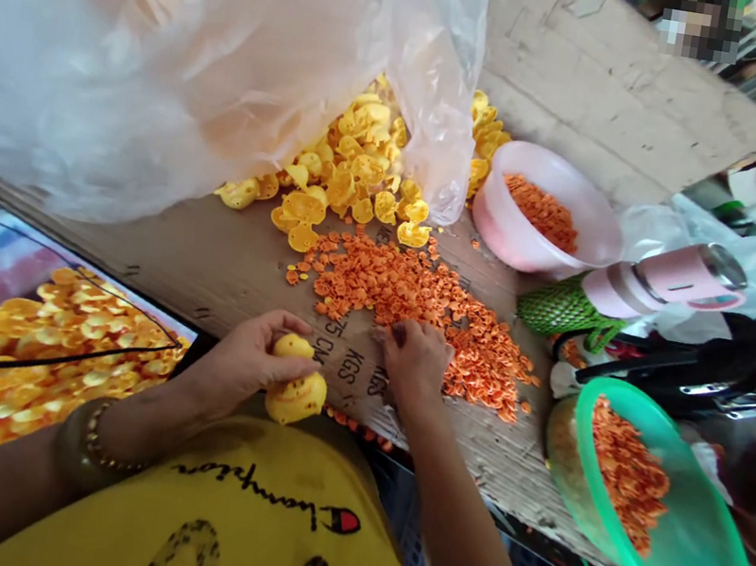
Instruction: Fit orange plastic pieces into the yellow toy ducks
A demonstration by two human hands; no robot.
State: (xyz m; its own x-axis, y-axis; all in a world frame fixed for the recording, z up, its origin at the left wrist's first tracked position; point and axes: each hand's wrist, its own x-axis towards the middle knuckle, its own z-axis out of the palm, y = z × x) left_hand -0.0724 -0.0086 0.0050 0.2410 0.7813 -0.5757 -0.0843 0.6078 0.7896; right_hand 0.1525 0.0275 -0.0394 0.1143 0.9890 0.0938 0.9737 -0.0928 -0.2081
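My left hand (pixel 267 352) is closed around a yellow plastic duck-shaped piece (pixel 294 394), thumb across its narrow middle, just above my lap. My right hand (pixel 416 351) reaches to the near edge of a pile of small orange plastic pieces (pixel 385 279) on the cardboard. Its fingertips are pinched together, and what sits between them, if anything, is hidden. Beyond the orange pile lies a heap of yellow plastic shells (pixel 362 156), some open like hinged halves, spilling from under a large clear plastic bag (pixel 171 49).
A pale pink bowl (pixel 504 212) and a tilted green basin (pixel 700 554) hold more orange pieces. Between them lies a pink tumbler (pixel 673 277) in a green net, beside a black bag (pixel 723 366). More yellow pieces (pixel 52 346) fill a container at lower left.
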